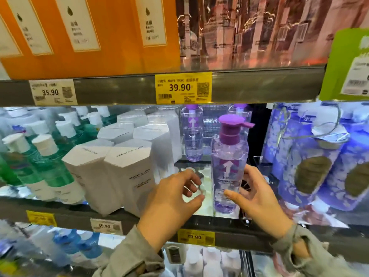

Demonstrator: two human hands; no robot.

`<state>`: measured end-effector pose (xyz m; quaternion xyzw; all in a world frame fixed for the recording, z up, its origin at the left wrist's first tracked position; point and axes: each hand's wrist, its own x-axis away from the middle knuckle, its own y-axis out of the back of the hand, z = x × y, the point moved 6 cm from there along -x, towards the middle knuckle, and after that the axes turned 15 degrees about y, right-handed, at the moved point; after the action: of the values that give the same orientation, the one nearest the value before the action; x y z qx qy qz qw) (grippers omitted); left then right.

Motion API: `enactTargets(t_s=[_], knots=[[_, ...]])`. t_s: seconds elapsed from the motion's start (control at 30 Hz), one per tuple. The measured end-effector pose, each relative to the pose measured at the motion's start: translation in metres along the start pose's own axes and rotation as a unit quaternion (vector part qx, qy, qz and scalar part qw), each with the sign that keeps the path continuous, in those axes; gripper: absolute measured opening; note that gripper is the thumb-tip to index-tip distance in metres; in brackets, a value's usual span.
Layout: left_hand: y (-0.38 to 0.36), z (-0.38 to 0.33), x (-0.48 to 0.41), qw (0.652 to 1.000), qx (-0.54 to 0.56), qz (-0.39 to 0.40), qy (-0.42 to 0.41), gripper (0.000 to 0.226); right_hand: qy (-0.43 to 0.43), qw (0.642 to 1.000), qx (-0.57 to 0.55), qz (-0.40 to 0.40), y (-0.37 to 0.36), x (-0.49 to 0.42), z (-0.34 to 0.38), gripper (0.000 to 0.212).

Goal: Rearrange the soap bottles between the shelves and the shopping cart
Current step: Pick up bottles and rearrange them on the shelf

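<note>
A clear purple soap bottle (229, 156) with a purple pump top stands upright at the front of the middle shelf (139, 218). My right hand (261, 202) grips its lower half, thumb across the front and fingers behind its right side. My left hand (171, 198) hovers just left of the bottle with loosely curled fingers, holding nothing. Two more purple bottles (192, 136) stand further back on the same shelf. The shopping cart is out of view.
White hexagonal boxes (123, 172) crowd the shelf left of my hands, with green bottles (46, 162) beyond them. Blue floral packs (311, 156) stand to the right. Orange boxes (89, 37) fill the shelf above. Blue and white bottles sit on the shelf below.
</note>
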<state>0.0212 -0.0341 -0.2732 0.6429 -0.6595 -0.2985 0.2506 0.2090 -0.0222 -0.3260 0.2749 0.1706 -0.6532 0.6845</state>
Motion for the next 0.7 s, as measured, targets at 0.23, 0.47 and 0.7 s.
enactTargets(t_s=[0.23,0.47,0.7], knots=[[-0.018,0.006,-0.02,0.999,-0.039,0.018,-0.009,0.02,-0.031,0.996,0.085,0.026,0.001,-0.024,-0.024,0.081],[-0.016,0.003,-0.023,0.998,-0.052,0.03,-0.02,0.019,-0.034,0.986,0.157,0.043,0.0,-0.054,-0.043,0.064],[-0.006,0.005,-0.017,0.998,-0.048,0.03,-0.018,0.018,-0.053,0.977,0.204,0.015,-0.006,-0.068,-0.06,0.061]])
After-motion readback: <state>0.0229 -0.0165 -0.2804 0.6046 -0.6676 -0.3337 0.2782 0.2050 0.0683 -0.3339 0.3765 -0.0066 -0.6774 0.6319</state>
